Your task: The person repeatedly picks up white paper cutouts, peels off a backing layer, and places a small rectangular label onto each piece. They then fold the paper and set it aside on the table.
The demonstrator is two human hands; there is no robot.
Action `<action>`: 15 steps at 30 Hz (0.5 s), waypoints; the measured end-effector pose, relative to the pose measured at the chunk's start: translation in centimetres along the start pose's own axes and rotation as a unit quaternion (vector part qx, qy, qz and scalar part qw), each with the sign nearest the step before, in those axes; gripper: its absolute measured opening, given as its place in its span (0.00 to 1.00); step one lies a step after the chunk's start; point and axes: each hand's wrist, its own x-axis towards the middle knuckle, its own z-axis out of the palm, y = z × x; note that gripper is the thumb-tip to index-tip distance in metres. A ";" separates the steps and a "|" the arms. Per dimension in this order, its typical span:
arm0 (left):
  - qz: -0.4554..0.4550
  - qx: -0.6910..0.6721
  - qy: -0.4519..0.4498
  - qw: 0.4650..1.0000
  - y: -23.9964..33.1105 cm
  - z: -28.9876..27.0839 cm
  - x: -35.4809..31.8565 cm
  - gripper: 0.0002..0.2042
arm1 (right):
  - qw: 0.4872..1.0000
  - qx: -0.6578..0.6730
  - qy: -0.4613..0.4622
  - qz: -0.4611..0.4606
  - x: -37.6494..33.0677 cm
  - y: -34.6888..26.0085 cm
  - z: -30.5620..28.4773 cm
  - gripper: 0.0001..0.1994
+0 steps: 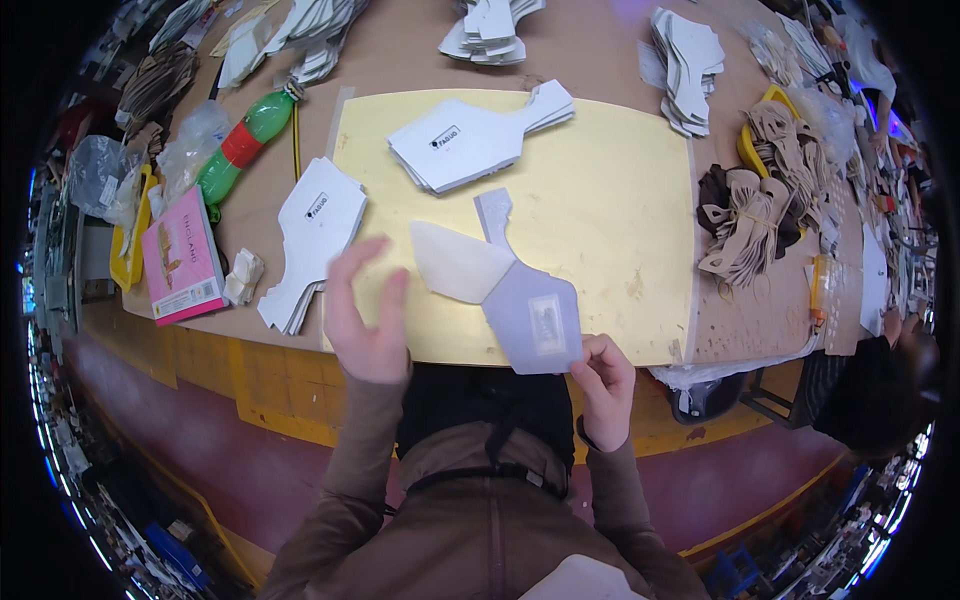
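My right hand (605,388) pinches the lower right corner of a lavender-grey cut panel (505,325) at the near edge of the pale yellow board (620,230). The panel has a whitish rectangular patch with a dark mark, and a narrow arm reaching away from me. A cream, leaf-shaped piece (460,262) lies against its left side, partly over it. My left hand (366,312) is raised left of these pieces, fingers apart and holding nothing. Close beside it is a stack of white cut panels (318,225). Another white stack (460,145) lies farther back on the board.
More white stacks (688,65) line the far side of the table. At left are a green bottle (245,145) with a red band, a pink book (186,255) and a crumpled white lump (243,276). Tied beige strips (748,225) lie at right. Another person (880,390) is at far right.
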 end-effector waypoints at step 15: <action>-0.035 -0.185 -0.338 0.922 4.0 0.7 -3.6 0.07 | 0.987 0.081 -0.025 0.137 0.7 -1.0 1.8 0.10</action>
